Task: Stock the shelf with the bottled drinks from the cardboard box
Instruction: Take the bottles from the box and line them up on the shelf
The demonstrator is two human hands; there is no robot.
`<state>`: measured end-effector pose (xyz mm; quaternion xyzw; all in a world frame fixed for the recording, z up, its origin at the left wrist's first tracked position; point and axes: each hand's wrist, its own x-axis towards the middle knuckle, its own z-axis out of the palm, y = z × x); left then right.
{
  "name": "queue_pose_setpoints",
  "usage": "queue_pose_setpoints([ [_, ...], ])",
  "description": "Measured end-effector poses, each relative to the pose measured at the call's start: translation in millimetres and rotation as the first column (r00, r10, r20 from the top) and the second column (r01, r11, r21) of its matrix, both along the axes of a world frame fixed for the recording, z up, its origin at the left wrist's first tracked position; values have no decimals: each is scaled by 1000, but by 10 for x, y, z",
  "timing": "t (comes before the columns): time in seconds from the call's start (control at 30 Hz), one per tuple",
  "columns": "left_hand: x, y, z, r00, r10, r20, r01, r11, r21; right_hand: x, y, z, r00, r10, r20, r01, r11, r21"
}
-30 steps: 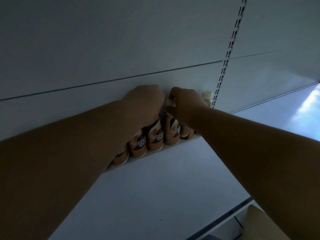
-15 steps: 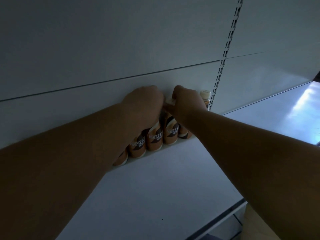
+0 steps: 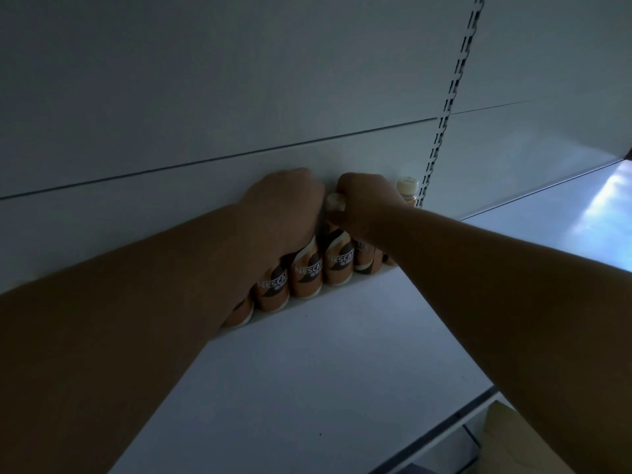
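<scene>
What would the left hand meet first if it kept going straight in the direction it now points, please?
Most likely the white back panel of the shelf. The left hand sits over the tops of the bottles in the back row, knuckles close to that wall; whether they already touch it is unclear.

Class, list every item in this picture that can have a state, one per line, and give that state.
Left hand: closed over bottle tops in the row.
Right hand: gripping a bottle near its cap.
Bottles: upright, in a row against the shelf's back wall, caps on where visible.
Shelf: front part bare.
Cardboard box: only a corner shows; contents hidden.
</scene>
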<state>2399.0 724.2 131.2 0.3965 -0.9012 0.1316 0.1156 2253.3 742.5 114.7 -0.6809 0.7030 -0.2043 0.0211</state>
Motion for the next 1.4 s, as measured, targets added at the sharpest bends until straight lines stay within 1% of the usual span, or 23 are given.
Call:
queue_pose_setpoints([
  [0.1, -16, 6, 22, 1000, 17, 26, -17, 1000, 3, -2, -10, 2, 1000, -18, 2, 18, 1000, 0],
  [0.2, -30, 46, 42, 998, 29, 60, -29, 1000, 3, -16, -8, 6, 1000, -2, 0, 2, 999, 52],
  [0.27, -58, 68, 55, 999, 22, 48, -22, 1000, -16, -65, 48, 13, 1000, 12, 24, -14, 998, 59],
  [0.37, -207, 55, 73, 1000, -25, 3, 25, 998, -49, -263, 236, -41, 996, -12, 93, 16, 999, -37],
  [0.47, -438, 13, 82, 995, -80, -53, 77, 995, -58, -517, 442, -118, 998, -37, 41, 43, 989, -139],
  [0.57, -697, -33, 104, 993, -114, -41, 113, 993, -23, -743, 517, -128, 996, -79, 50, 87, 978, -191],
  [0.7, -912, -80, 89, 990, -133, 39, 134, 991, -20, -952, 438, -103, 995, -89, 41, 94, 984, -150],
  [0.8, -991, -131, 53, 989, -144, 40, 142, 989, 36, -1010, 291, -80, 995, -84, 60, 92, 985, -147],
  [0.93, -1040, -193, 73, 984, -172, 42, 168, 982, 88, -995, 114, -72, 997, -73, -6, 73, 997, -32],
  [1.0, -1066, -201, 73, 989, -142, 50, 138, 987, 78, -1014, 76, -47, 996, -85, -25, 84, 995, -47],
  [1.07, -1103, -217, 57, 994, -83, 64, 81, 996, 35, -1061, 56, -17, 995, -101, -16, 100, 991, -85],
  [1.13, -1113, -228, 45, 996, -57, 71, 54, 998, 38, -1090, 52, -8, 996, -91, -2, 90, 993, -80],
  [1.23, -1085, -233, 44, 991, -135, 21, 132, 984, 116, -1066, 32, -31, 997, -67, -24, 66, 996, -62],
  [1.3, -1064, -234, 43, 985, -172, 23, 167, 973, 158, -1036, 12, -59, 997, -59, -40, 56, 996, -73],
  [1.4, -1067, -237, 40, 988, -137, 72, 126, 981, 144, -1011, -6, -102, 997, -71, -36, 69, 995, -70],
])
